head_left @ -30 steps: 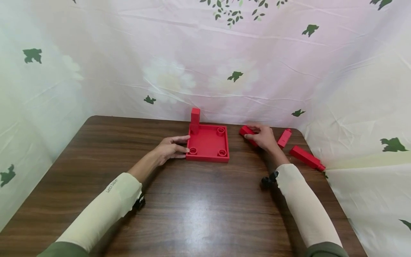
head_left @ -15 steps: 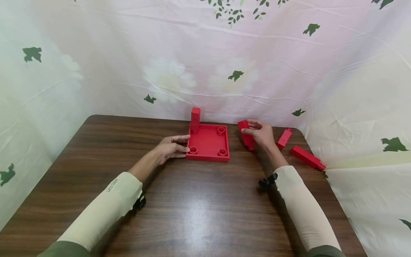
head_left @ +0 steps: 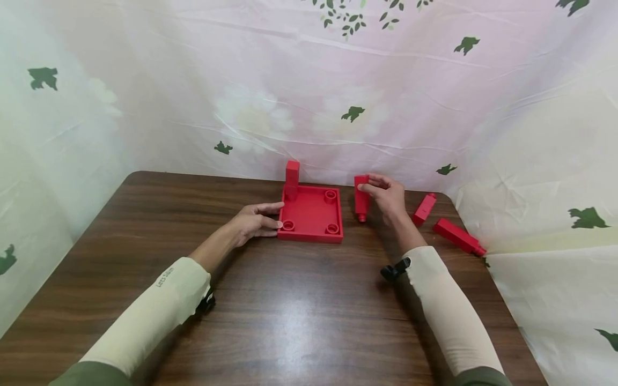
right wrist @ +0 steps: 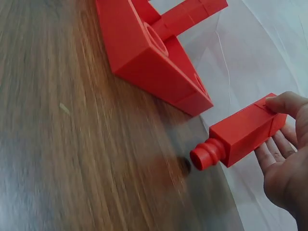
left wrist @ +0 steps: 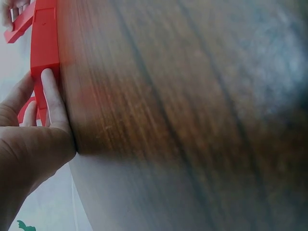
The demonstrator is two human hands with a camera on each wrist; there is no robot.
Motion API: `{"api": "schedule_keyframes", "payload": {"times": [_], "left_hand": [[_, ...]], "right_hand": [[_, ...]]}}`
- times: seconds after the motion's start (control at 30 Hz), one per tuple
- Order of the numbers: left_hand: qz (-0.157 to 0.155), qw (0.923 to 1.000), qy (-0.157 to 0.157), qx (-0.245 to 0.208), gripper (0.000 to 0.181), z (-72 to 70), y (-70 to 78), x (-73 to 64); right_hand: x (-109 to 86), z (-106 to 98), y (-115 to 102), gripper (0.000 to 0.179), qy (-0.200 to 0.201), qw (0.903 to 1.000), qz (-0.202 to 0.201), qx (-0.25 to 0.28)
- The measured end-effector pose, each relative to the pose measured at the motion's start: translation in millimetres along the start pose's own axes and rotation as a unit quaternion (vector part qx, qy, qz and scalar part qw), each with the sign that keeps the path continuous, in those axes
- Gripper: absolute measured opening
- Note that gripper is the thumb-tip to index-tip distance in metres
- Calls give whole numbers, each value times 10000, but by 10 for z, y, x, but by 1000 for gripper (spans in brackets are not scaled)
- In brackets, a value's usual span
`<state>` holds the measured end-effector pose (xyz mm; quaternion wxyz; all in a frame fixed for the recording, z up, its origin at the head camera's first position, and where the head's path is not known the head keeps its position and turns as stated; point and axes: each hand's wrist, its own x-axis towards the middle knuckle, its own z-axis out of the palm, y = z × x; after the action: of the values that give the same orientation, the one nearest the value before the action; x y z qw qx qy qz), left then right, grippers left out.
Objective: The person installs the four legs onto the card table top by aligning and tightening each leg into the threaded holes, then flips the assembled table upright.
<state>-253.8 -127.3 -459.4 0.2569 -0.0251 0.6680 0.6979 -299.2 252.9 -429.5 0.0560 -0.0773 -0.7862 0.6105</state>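
Observation:
A shallow square red tabletop panel [head_left: 310,236] lies with its raised rim up near the back of the table. One square red leg [head_left: 292,176] stands upright in its far left corner, and round sockets show in the other corners. My left hand [head_left: 252,222] grips the panel's left edge, thumb at the rim near the close corner and fingers along the side. To the right of the panel, my right hand [head_left: 388,197] pinches another red leg [right wrist: 250,130] between thumb and fingers. Its ringed round peg [right wrist: 207,153] points down, toward the table.
Two more red legs lie to the right of my right hand: a nearer one [head_left: 424,209] and a longer-looking one [head_left: 456,236] by the table's right edge. A patterned cloth [head_left: 309,107] hangs right behind the brown wooden table [head_left: 289,311].
My right hand has raised its leg from lying slanted on the table to nearly upright, peg down, and moved slightly left toward the panel. The left hand keeps its hold.

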Motion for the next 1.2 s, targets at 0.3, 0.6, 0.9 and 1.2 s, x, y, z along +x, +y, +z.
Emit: {"api": "schedule_keyframes", "payload": {"times": [0.3,0.6,0.9,1.2], "left_hand": [[39,10000,-22,-35,79,-12,-32,-3],[90,10000,-33,-29,77,-12,-30,2],[37,10000,32,-52,80,-21,-26,8],[26,10000,12,-70,78,-8,-27,21]], "right_hand": [[67,213,-99,48,344,9964,-377,684],[149,373,-200,39,473,9843,-662,1566],[190,511,-295,30,406,9717,-847,2169],[188,602,-267,28,206,9684,-821,2347]]}}
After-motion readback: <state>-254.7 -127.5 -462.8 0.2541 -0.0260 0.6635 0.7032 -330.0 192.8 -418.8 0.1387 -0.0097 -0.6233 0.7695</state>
